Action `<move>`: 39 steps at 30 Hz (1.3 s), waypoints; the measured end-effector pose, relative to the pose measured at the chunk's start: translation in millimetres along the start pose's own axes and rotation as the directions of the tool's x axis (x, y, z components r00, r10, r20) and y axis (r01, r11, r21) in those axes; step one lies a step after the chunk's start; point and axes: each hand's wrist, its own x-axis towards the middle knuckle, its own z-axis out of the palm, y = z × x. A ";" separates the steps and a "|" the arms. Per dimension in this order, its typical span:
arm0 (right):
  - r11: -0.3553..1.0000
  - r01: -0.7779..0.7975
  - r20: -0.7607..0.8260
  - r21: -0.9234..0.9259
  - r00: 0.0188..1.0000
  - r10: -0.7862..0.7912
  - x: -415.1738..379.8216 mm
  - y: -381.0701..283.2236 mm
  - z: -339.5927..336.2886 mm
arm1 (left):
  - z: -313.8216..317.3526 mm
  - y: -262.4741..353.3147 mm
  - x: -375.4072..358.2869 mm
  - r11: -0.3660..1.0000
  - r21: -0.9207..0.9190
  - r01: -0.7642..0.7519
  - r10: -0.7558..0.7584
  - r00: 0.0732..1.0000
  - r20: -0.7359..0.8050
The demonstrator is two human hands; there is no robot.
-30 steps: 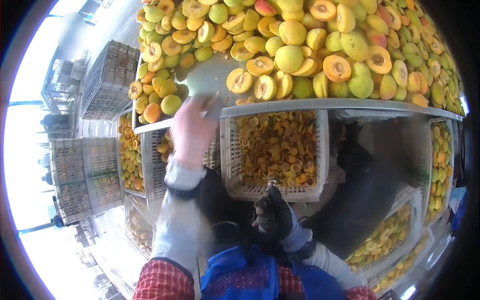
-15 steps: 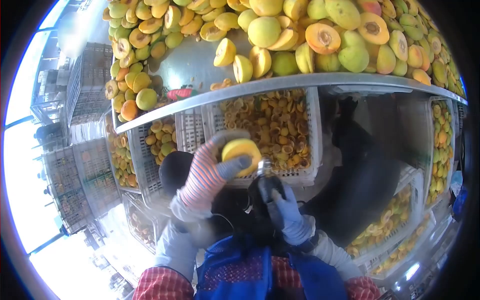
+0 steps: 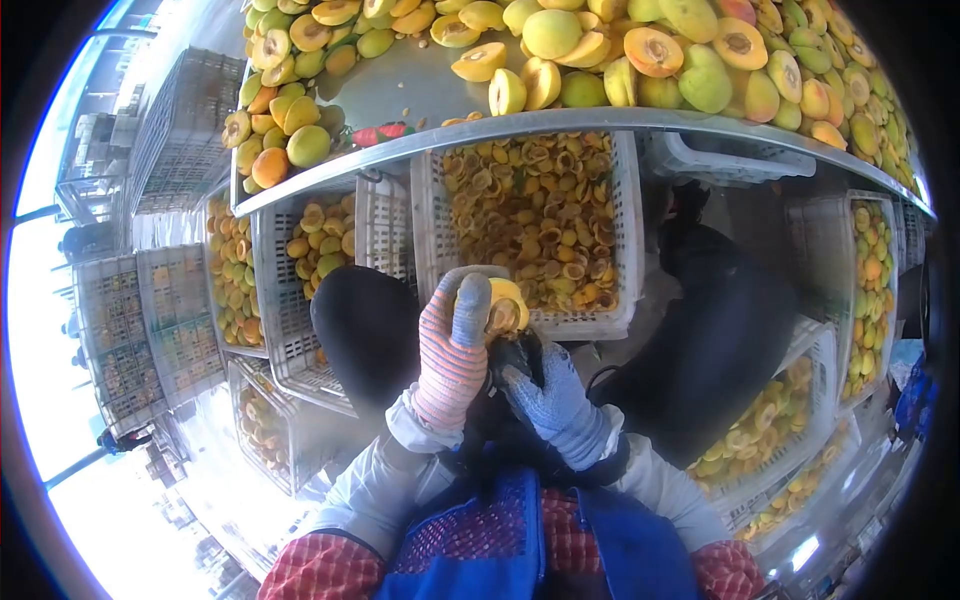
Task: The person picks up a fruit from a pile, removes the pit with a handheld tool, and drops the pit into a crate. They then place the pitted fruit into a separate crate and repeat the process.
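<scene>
Holding peach point(image 3: 497, 305), crate point(image 3: 600, 322) of halves point(image 3: 535, 215) beyond

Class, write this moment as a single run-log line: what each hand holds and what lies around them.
left hand: grips halved fruit | right hand: dark tool at the fruit | behind: white crate of cut halves | above: metal table with fruit

The left hand point(image 3: 452, 345) wears a glove with orange and grey stripes, the right hand point(image 3: 553, 400) a grey-blue glove, the peach half point(image 3: 503, 308) is yellow, and the crate point(image 3: 600, 322) is white.
</scene>
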 end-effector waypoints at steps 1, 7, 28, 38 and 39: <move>1.000 -0.014 0.019 -0.002 1.000 0.014 -1.9 -0.9 0.2 | -1.0 -1.0 -2.0 1.000 -0.004 0.009 -0.009 1.000 -0.010; 0.996 0.061 0.005 -0.063 0.998 -0.061 -11.8 14.1 1.4 | -5.8 1.5 -5.2 0.996 0.091 0.014 -0.019 0.999 0.049; -0.199 -0.768 0.784 0.609 0.620 0.005 -14.7 4.7 -5.8 | -9.6 -7.7 7.2 0.984 0.174 -0.034 -0.016 0.960 0.280; -0.436 -0.760 0.691 0.482 0.636 -0.343 -7.0 29.9 8.2 | 1.5 -8.9 -3.5 0.788 -0.365 0.495 -0.470 0.868 0.162; -0.443 -0.754 0.706 0.485 0.637 -0.311 -7.2 30.7 8.8 | -0.8 -9.3 -3.1 0.766 -0.371 0.525 -0.499 0.850 0.170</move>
